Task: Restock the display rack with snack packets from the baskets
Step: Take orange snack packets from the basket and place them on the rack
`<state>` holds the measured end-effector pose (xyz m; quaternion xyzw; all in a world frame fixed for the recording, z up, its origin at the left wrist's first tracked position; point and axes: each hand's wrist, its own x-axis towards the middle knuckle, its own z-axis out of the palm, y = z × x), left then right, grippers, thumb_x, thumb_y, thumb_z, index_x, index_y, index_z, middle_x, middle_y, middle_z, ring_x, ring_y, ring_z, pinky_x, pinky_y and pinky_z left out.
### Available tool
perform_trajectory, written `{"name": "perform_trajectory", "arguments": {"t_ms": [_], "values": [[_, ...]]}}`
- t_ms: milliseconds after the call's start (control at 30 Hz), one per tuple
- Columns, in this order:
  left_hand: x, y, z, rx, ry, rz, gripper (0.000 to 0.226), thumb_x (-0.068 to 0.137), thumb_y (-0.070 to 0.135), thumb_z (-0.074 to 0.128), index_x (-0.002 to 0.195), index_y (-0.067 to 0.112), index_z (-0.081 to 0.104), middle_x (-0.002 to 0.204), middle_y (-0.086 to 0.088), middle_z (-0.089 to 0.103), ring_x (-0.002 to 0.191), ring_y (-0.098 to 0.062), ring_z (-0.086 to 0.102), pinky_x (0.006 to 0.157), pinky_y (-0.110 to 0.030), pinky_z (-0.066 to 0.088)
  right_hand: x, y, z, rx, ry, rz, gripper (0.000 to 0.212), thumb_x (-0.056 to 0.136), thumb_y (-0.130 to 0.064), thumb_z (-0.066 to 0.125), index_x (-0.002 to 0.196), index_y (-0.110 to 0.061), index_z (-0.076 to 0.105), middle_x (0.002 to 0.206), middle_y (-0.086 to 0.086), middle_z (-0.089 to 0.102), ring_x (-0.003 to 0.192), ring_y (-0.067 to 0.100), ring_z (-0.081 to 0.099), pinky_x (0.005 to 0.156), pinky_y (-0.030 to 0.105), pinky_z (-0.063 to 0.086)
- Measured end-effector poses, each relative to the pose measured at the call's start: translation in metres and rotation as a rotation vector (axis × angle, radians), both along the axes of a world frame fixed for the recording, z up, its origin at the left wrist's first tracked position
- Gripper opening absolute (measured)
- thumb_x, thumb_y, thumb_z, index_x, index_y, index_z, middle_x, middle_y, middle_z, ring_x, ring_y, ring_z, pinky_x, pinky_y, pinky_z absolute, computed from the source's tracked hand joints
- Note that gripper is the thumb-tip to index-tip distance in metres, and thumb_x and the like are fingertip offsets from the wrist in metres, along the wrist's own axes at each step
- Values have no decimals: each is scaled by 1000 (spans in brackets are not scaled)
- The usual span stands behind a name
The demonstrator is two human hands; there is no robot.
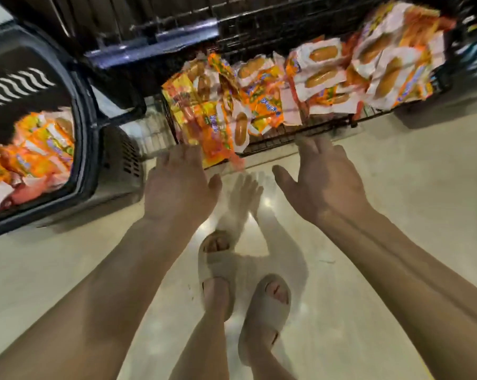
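Head view, blurred by motion. Snack packets (322, 78): orange, yellow and white wrappers, each picturing a tan oblong bun; the blue print on the labels is too smeared to read. They lie heaped on the low shelf of the black wire display rack (286, 142), and one front packet (212, 127) hangs over the shelf's left edge. Dark blue basket (86, 111), at left on the floor: holds more packets of the same kind (34, 149). Left hand (179, 187): palm down, fingers straight and holding nothing, tips just beside the overhanging packet; contact cannot be told. Right hand (328, 185): fingers spread and empty, tips near the rack's front wire, below the heap. Pale slippers (264, 311) on glossy cream floor (396, 187).
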<state>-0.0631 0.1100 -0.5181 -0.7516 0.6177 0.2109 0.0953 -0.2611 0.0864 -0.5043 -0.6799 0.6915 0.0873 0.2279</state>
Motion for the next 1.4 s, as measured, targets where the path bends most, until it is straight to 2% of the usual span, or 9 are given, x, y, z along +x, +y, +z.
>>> {"name": "perform_trajectory", "arguments": {"t_ms": [267,367,500,767,933,1067,1200,1300,1400], "values": [[11,-71,-55,-237,-70,-39,75,97,58,54,147,3,39,144,-26,49,131,-44,45,110,-51,36,16,-77,-84,-230,-51,79,66,98,-52,56,143,-4,46,135,22,52,121,43,48,99,51,43],[16,-94,-65,-205,-145,-70,79,95,67,51,139,2,45,131,-25,58,122,-42,53,107,-51,37,19,-107,-105,-184,-35,98,75,98,-57,50,150,-4,38,151,22,43,134,43,40,109,50,35],[19,-103,-73,-191,-149,-17,92,85,83,46,134,4,42,124,-23,59,116,-43,55,103,-53,43,25,-131,-122,-48,-169,-61,82,97,-57,54,159,-15,21,160,13,29,140,43,35,115,50,35],[16,-109,-73,-110,-17,86,92,86,78,57,136,1,51,128,-21,63,118,-40,60,95,-46,49,21,-148,-136,22,-258,-341,91,89,-66,63,155,-18,23,149,20,31,136,43,41,108,48,45],[19,-110,-81,-91,-56,167,85,82,87,45,115,10,60,87,-9,61,72,-20,57,67,-34,47,24,-154,-138,122,-404,-499,116,51,-94,69,140,-22,48,131,12,62,118,37,62,97,51,56],[19,-119,-81,-56,80,224,112,75,87,57,156,13,31,146,-13,53,129,-35,55,107,-47,45,20,-151,-136,151,-572,-631,70,70,-67,83,119,-21,63,109,2,71,100,27,68,88,45,58],[20,-122,-73,48,194,381,110,61,88,65,146,21,47,134,-12,61,122,-35,57,97,-41,46,18,-149,-132,150,-656,-616,39,78,-44,86,105,-24,65,102,2,74,92,23,71,82,39,59],[21,-123,-66,88,275,386,85,79,69,72,143,14,53,135,-15,62,125,-34,57,94,-37,46,19,-139,-132,107,-733,-566,36,77,-34,87,106,-23,67,95,-1,77,81,20,75,69,32,59],[24,-120,-68,43,341,456,106,54,83,72,139,24,55,127,-10,65,117,-32,60,94,-40,49,17,-129,-133,57,-862,-590,34,82,-19,84,110,-21,65,91,-6,75,74,8,75,60,25,59]]}}
